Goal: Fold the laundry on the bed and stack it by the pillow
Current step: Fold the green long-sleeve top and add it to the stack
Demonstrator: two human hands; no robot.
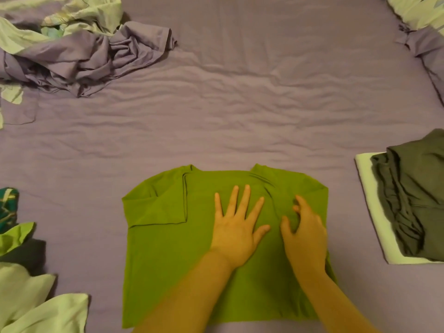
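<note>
Stretching across the whole view, the bed [240,104] wears a wrinkled purple sheet. We see a crumpled heap of bedding [79,51] — purple and pale green — at its far left corner. Nearest to us, in the middle, the green T-shirt [168,248] lies flat, its left sleeve folded inward over the body. At the right edge a dark grey garment [413,200] sits loosely folded on a pale folded piece [374,224]. More unfolded laundry [26,284], pale green, dark and patterned, bunches at the near left. Our left hand [236,227] presses flat on the shirt's chest, fingers [243,200] spread and straight. Our right hand [304,234] rests just beside it on the shirt's right side, fingers curled — whether they pinch the cloth, we cannot tell.
</note>
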